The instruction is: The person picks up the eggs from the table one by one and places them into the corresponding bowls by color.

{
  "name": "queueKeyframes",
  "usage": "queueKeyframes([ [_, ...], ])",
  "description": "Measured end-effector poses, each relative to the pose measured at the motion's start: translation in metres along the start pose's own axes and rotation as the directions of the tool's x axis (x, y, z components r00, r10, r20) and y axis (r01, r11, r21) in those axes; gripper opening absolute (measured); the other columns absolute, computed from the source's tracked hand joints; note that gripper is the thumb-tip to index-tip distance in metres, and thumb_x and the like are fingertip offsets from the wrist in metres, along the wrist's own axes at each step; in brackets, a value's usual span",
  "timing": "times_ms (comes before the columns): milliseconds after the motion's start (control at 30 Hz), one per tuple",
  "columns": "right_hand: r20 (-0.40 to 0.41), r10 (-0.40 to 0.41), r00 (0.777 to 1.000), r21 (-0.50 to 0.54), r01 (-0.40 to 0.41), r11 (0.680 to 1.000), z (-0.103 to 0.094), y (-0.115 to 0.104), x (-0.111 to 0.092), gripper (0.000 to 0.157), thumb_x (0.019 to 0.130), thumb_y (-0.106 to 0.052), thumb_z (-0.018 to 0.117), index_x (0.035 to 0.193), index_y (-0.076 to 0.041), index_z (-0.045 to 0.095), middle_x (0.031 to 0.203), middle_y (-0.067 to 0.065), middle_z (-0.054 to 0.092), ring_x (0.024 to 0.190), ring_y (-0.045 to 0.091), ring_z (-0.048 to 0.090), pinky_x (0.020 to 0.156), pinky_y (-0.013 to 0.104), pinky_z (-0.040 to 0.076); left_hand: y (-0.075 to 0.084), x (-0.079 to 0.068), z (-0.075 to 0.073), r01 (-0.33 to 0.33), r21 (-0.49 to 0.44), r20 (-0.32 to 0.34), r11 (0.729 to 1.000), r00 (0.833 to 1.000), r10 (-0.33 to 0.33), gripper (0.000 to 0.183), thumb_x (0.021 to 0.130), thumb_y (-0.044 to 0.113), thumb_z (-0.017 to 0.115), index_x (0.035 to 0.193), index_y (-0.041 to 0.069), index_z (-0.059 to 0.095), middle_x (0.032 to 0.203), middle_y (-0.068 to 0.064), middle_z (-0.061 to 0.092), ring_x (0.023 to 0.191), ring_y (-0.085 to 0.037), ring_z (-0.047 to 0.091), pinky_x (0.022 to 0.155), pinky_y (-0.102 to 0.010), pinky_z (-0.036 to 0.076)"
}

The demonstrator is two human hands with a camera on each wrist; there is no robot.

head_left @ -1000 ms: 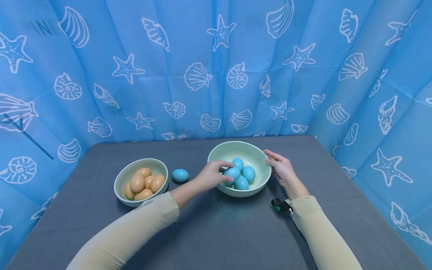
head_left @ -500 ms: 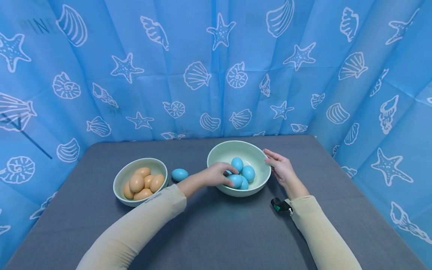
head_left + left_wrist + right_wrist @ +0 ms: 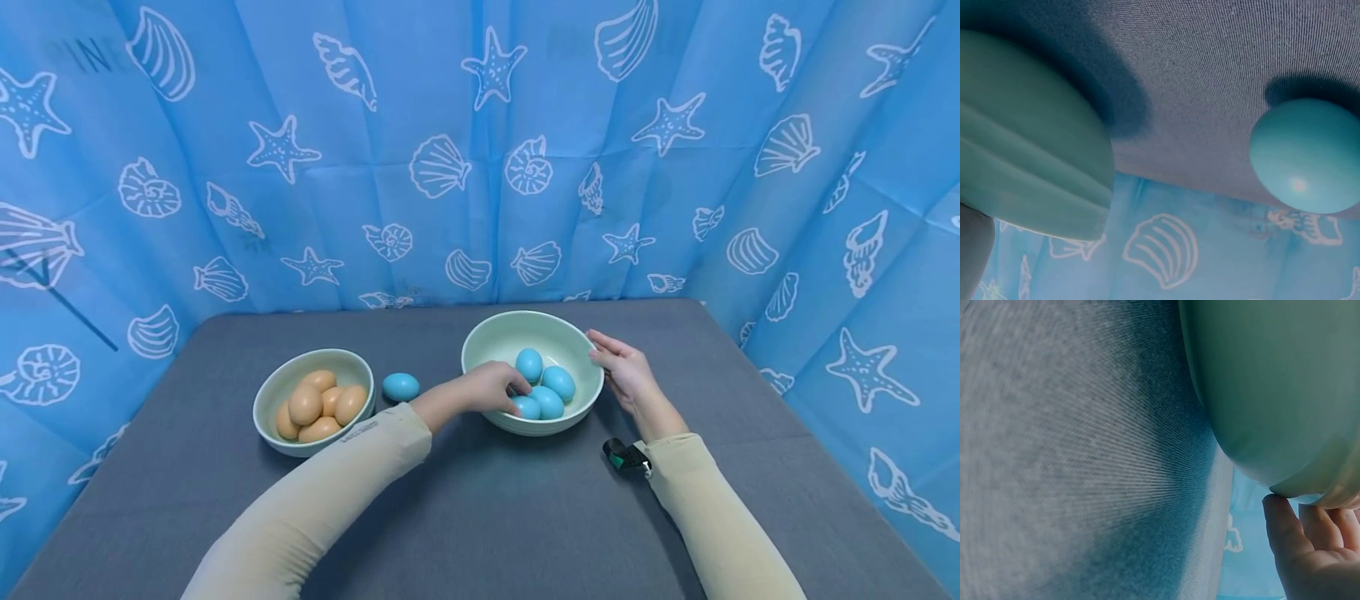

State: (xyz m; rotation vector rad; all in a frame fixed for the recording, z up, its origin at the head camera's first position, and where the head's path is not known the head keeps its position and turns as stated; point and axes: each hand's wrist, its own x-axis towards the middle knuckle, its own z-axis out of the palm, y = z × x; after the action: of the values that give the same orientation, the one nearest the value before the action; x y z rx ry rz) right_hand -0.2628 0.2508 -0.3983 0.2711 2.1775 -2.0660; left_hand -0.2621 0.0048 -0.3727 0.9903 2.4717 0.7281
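Note:
My left hand (image 3: pixel 487 387) reaches over the near left rim of the larger pale green bowl (image 3: pixel 491 342). Its fingertips and thumb are around a blue egg (image 3: pixel 528 407) low in the bowl, partly hidden by the hand. Beside that egg lie several others, one a fully visible blue egg (image 3: pixel 529 364) toward the back. On the bowl's right side my right hand (image 3: pixel 630 379) pinches the rim, thumb on top and fingers outside. The right wrist view shows the fingers (image 3: pixel 1322 531) against the bowl's outside (image 3: pixel 1279 381). In the left wrist view the hand's grasp is hidden.
A smaller green bowl (image 3: pixel 264 392) of several brown eggs (image 3: pixel 305 404) stands at left. Between the bowls a loose blue egg (image 3: pixel 401 387) lies on the grey tablecloth (image 3: pixel 480 517). A black strap piece (image 3: pixel 624 455) hangs by the right sleeve. A blue curtain (image 3: pixel 480 167) rises behind.
My left hand has lowered an egg into the larger bowl and shifted slightly right and down. The eggs inside have spread toward the right. My right hand stays on the rim.

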Motion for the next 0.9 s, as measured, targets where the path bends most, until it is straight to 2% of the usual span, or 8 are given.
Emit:
queueKeyframes([
  [133,0.006,-0.007,1.0,0.003,0.007,1.0,-0.001,0.0,-0.001,0.052,0.102,-0.012,0.048,0.152,-0.01,0.032,0.156,0.008,0.029,0.141,0.023,0.03,0.092,0.016,0.046,0.0,0.004,0.001,0.003,0.05,0.026,0.999,1.0,-0.004,0.037,0.085,0.008,0.075,0.121,0.002,0.067,0.119,-0.009,0.068,0.106,-0.021,0.064,0.089,-0.026,0.051],
  [300,0.008,-0.006,1.0,0.005,0.006,1.0,-0.001,0.0,-0.001,0.052,0.103,-0.012,0.048,0.152,-0.01,0.031,0.156,0.009,0.029,0.141,0.023,0.031,0.09,0.015,0.047,-0.001,0.007,0.003,-0.014,0.123,0.037,0.992,0.999,0.009,0.035,0.086,0.012,0.075,0.12,0.006,0.069,0.112,-0.005,0.07,0.101,-0.016,0.062,0.087,-0.023,0.05],
  [533,0.006,-0.008,1.0,0.018,0.008,1.0,0.0,-0.001,-0.001,0.051,0.102,-0.011,0.048,0.151,-0.01,0.032,0.155,0.008,0.031,0.141,0.023,0.032,0.088,0.013,0.048,-0.001,0.006,0.002,-0.018,0.105,0.022,0.994,1.0,0.016,0.033,0.085,0.009,0.075,0.118,0.005,0.07,0.11,-0.006,0.07,0.103,-0.017,0.062,0.09,-0.026,0.049],
  [633,0.012,-0.014,1.0,0.027,0.014,1.0,0.0,-0.002,0.0,0.052,0.102,-0.011,0.048,0.151,-0.009,0.032,0.156,0.009,0.03,0.141,0.023,0.031,0.086,0.013,0.048,-0.002,0.004,0.001,0.0,0.046,0.001,0.999,1.0,0.0,0.036,0.085,0.006,0.075,0.12,0.003,0.068,0.114,-0.008,0.069,0.107,-0.019,0.062,0.091,-0.026,0.049],
  [733,0.013,-0.016,1.0,0.031,0.016,0.999,0.001,-0.002,0.0,0.052,0.102,-0.01,0.049,0.151,-0.009,0.032,0.156,0.009,0.029,0.141,0.023,0.03,0.086,0.013,0.048,-0.003,0.0,0.0,0.016,-0.07,-0.031,0.997,0.999,-0.018,0.038,0.086,0.002,0.073,0.123,-0.001,0.065,0.119,-0.011,0.067,0.11,-0.022,0.063,0.09,-0.026,0.051],
  [833,0.009,-0.011,1.0,0.019,0.011,1.0,0.0,-0.001,0.0,0.052,0.102,-0.01,0.049,0.151,-0.009,0.032,0.156,0.009,0.03,0.14,0.024,0.032,0.083,0.012,0.049,-0.005,-0.006,0.0,0.003,-0.199,-0.072,0.98,0.997,-0.018,0.039,0.088,-0.001,0.068,0.126,-0.004,0.061,0.124,-0.014,0.064,0.113,-0.026,0.062,0.09,-0.027,0.051],
  [900,0.007,-0.006,1.0,0.011,0.006,1.0,0.0,-0.001,-0.001,0.052,0.102,-0.01,0.048,0.151,-0.01,0.032,0.156,0.009,0.029,0.14,0.024,0.032,0.082,0.012,0.049,-0.007,-0.011,0.001,-0.015,-0.253,-0.107,0.967,0.994,-0.012,0.038,0.091,0.0,0.066,0.128,-0.004,0.06,0.126,-0.014,0.062,0.115,-0.027,0.06,0.092,-0.028,0.051],
])
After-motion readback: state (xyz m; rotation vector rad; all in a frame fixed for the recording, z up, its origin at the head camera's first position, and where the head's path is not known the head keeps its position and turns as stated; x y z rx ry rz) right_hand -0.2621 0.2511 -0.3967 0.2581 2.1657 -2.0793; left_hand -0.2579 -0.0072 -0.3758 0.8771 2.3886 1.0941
